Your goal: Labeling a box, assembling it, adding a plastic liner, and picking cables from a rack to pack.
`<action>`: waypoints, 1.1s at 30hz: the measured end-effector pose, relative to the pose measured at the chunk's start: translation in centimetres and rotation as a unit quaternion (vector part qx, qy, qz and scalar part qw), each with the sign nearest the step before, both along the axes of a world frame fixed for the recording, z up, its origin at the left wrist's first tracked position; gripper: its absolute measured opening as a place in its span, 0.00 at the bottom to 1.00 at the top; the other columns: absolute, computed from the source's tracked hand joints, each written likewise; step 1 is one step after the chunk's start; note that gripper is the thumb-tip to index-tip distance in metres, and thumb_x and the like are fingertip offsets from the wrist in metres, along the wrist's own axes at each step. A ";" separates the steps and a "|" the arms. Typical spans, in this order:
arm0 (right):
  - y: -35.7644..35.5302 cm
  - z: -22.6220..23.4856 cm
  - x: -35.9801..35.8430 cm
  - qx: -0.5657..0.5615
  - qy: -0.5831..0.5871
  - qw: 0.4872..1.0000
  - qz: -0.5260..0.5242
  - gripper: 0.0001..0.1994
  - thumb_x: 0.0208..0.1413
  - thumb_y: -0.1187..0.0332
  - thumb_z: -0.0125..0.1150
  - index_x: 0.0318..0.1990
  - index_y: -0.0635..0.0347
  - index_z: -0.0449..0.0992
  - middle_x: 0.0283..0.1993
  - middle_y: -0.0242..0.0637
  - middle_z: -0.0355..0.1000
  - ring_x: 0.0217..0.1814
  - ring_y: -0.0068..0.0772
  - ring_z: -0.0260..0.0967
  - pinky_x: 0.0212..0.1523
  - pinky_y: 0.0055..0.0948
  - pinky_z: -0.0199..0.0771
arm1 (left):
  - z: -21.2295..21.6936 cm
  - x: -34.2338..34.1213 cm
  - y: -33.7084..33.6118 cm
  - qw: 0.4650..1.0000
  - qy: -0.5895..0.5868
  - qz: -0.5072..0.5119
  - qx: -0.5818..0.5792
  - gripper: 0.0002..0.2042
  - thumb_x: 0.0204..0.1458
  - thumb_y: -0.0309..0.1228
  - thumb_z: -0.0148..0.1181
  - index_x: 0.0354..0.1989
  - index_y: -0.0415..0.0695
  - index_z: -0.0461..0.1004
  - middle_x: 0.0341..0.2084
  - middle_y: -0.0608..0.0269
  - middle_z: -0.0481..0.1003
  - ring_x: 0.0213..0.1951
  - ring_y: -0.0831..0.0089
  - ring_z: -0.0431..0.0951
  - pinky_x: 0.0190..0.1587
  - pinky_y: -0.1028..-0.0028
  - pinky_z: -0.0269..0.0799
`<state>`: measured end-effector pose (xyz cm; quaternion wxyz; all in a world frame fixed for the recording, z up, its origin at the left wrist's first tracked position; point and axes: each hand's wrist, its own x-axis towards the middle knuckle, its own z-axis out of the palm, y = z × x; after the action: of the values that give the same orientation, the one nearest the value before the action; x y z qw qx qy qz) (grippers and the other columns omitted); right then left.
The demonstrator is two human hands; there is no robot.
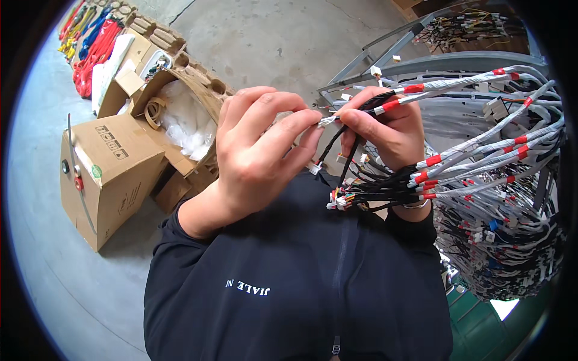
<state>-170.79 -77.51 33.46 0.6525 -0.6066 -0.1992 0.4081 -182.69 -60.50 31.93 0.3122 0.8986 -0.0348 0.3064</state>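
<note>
My left hand (259, 150) pinches the pale tip (327, 121) of a wire harness branch between thumb and fingertips. Whether that tip is bare wire or a small connector is hard to make out. Close beside it, my right hand (388, 129) is closed round the same harness (442, 87), where black sleeving meets white wrapping with red bands. Below my right hand, several black branches (391, 194) hang over its wrist, ending in small white connectors (340, 201). One loose white connector (315, 168) dangles under my left fingertips.
A rack (355, 66) with metal rails stands at the right, heaped with white and black harnesses (500, 240). At the left are cardboard boxes (114, 174), one open with clear plastic bags (186, 120). Red, blue and yellow wire bundles (99, 54) lie at the far left.
</note>
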 end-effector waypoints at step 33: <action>0.7 -0.2 -0.2 0.073 -0.063 0.995 0.017 0.05 0.56 0.76 0.61 0.37 0.71 0.74 0.26 0.38 0.72 0.25 0.25 0.72 0.29 0.22 0.71 | -3.9 2.4 1.1 0.492 0.591 -0.258 -0.585 0.11 0.53 0.36 0.63 0.28 0.39 0.76 0.16 0.69 0.73 0.16 0.83 0.72 0.20 0.84 0.66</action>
<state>-170.98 -76.76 33.31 0.6743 -0.5785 -0.2790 0.3645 -180.28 -59.38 28.05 0.7790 0.4318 0.1149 -0.4400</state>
